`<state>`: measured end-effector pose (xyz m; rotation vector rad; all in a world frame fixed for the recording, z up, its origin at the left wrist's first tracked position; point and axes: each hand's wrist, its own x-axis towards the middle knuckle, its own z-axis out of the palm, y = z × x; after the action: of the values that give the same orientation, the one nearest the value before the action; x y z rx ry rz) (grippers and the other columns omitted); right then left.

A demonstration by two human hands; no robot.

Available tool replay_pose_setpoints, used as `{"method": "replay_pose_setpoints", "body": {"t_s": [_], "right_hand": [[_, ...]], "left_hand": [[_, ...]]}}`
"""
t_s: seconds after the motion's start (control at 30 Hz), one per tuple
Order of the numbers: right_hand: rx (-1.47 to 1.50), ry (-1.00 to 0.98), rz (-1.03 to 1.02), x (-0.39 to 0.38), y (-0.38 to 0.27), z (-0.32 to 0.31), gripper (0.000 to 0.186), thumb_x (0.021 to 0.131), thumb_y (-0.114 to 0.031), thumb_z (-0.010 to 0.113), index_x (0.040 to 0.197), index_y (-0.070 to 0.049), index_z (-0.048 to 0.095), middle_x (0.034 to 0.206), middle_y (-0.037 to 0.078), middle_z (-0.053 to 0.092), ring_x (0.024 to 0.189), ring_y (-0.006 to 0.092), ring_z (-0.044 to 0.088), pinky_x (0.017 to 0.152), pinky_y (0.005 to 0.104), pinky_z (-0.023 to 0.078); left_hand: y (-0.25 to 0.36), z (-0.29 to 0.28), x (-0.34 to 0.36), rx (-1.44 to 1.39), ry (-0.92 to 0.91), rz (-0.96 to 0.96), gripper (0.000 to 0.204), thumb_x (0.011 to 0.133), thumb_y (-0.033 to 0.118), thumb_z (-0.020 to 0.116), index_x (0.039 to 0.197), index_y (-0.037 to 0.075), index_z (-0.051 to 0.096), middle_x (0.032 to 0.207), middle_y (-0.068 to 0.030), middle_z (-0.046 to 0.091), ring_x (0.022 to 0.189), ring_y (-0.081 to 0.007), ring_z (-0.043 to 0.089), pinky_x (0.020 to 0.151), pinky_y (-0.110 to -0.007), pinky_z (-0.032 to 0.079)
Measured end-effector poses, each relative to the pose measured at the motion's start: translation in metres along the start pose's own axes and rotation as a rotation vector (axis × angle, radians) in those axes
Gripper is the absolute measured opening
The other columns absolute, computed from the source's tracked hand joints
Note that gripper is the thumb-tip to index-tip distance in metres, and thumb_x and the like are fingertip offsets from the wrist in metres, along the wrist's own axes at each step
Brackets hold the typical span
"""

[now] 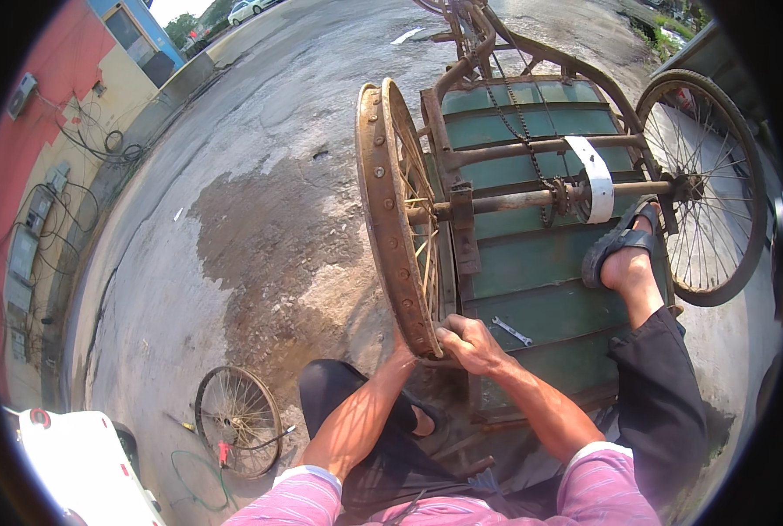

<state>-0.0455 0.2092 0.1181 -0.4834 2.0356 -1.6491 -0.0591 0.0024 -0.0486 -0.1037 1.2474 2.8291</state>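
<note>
Rusty wheel (381,197), no tyre on it, rim studded with rivet-like heads, stands upright on the left end of a metal axle (518,202). The axle belongs to an upturned cart with green slatted panels (531,302) and a brown frame (540,151).

Right hand (472,344): fingers curled in, holding the rim's near lower edge from the right. Left hand (399,344): mostly behind the rim, at its left side near the bottom; finger state hidden, cannot tell.

Wrench (511,331) lies on the panels, just right of the right hand, touched by neither hand. Chain (518,127) runs across the frame to the axle; white curved strip (595,180) sits there too. Spoked wheel with a black tyre (746,223) at the axle's right end. Right foot, dark sandal (615,245), rests on the cart near that wheel.

On the ground at lower left: smaller spoked wheel (275,412), red-handled item (224,453) against it, thin green cord (184,493) beside it. White object (80,469) at the lower left edge. Dark patch (251,232) on the pavement. Red-and-cream wall (41,96) with loose cables (120,149) at far left.
</note>
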Motion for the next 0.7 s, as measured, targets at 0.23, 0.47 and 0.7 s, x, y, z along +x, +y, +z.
{"method": "replay_pose_setpoints", "body": {"t_s": [0.23, 0.47, 0.7], "right_hand": [[0.017, 0.026, -0.010, 0.009, 0.009, -0.001, 0.039, 0.099, -0.033, 0.076, 0.113, 0.001, 0.068, 0.105, 0.010, 0.073, 0.095, 0.0153, 0.067, 0.086, 0.0355, 0.057], [0.304, -0.055, -0.026, 0.006, 0.009, 0.009, 0.052, 0.101, -0.037, 0.076, 0.135, 0.001, 0.068, 0.113, 0.011, 0.074, 0.107, 0.0168, 0.068, 0.095, 0.0352, 0.057], [0.109, -0.049, 0.038, 0.015, 0.003, 0.003, 0.050, 0.097, -0.040, 0.080, 0.118, 0.004, 0.072, 0.106, 0.011, 0.076, 0.101, 0.0162, 0.069, 0.088, 0.0362, 0.057]], "left_hand": [[-0.005, -0.010, -0.001, -0.038, 0.022, -0.024, 0.027, 0.107, 0.015, 0.063, 0.132, 0.004, 0.063, 0.114, -0.0079, 0.068, 0.096, -0.0186, 0.070, 0.076, -0.034, 0.063], [-0.009, -0.013, -0.003, -0.044, 0.031, -0.042, 0.027, 0.107, 0.013, 0.063, 0.133, 0.004, 0.063, 0.116, -0.0084, 0.069, 0.098, -0.0188, 0.071, 0.078, -0.035, 0.064], [-0.009, -0.021, -0.002, -0.044, 0.030, -0.041, 0.028, 0.106, 0.011, 0.062, 0.133, 0.004, 0.063, 0.119, -0.0090, 0.070, 0.100, -0.0190, 0.072, 0.080, -0.035, 0.064]]}}
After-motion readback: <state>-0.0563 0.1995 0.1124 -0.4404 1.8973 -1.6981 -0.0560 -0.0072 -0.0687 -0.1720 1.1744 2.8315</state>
